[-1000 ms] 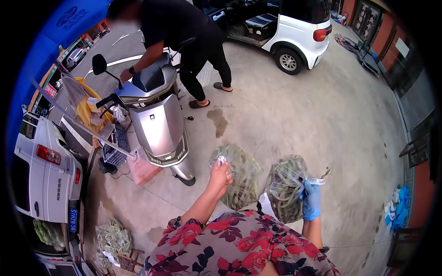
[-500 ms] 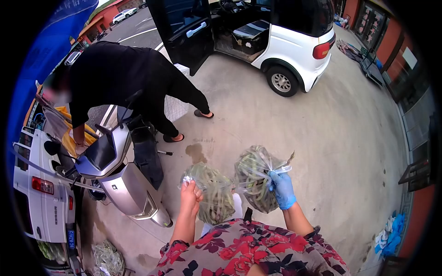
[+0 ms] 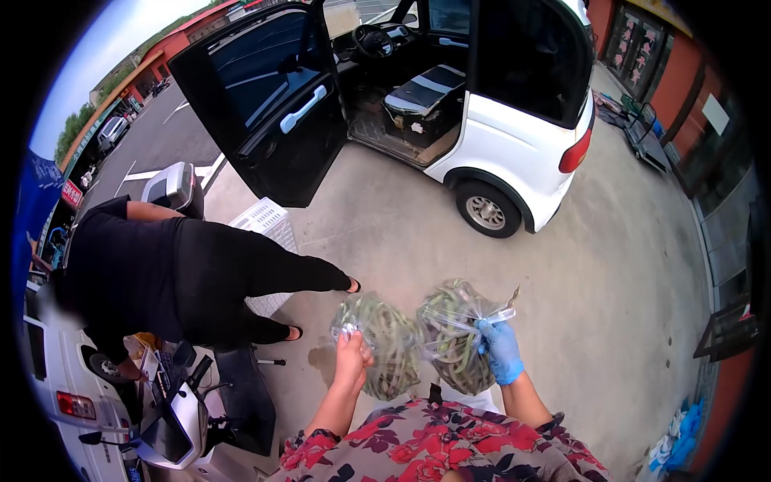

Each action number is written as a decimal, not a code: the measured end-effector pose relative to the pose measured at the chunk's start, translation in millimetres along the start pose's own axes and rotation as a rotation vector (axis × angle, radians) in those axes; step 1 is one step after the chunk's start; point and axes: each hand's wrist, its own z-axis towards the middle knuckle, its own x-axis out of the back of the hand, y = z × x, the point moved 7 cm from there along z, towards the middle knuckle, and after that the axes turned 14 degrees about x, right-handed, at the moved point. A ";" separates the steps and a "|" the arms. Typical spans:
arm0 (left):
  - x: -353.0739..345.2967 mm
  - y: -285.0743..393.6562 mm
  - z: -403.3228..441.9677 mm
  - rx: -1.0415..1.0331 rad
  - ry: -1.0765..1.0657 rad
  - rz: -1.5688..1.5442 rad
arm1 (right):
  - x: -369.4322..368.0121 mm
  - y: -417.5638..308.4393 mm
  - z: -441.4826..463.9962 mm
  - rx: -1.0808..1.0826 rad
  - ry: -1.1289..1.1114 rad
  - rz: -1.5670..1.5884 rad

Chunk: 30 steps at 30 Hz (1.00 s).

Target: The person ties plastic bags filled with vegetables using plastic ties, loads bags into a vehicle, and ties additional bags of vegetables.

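Observation:
My left hand [image 3: 351, 361] is bare and closed on the gathered top of a clear plastic bag [image 3: 384, 353] of long green beans or similar pods. In a blue glove, my right hand [image 3: 501, 350] grips the twisted neck of a second clear bag [image 3: 456, 333] with similar green contents. Both bags hang side by side in front of my body, close together. A small white tail of plastic sticks out past my right fingers.
A small white vehicle [image 3: 514, 145] stands ahead, its black door [image 3: 273, 104] wide open. At the left a person in black [image 3: 161, 273] bends over beside a silver scooter [image 3: 173, 426]. Behind that person is a white plastic crate [image 3: 269, 221]. Blue and white plastic [image 3: 679, 438] lies at lower right.
The white vehicle is nearer and its open door shows fully. The person and scooter have shifted left and lower in view. Both bags stay in my hands, now closer together.

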 end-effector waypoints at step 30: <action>-150.4 380.6 662.5 -0.027 0.184 -0.216 | -264.2 87.1 803.9 -0.212 -0.002 -0.085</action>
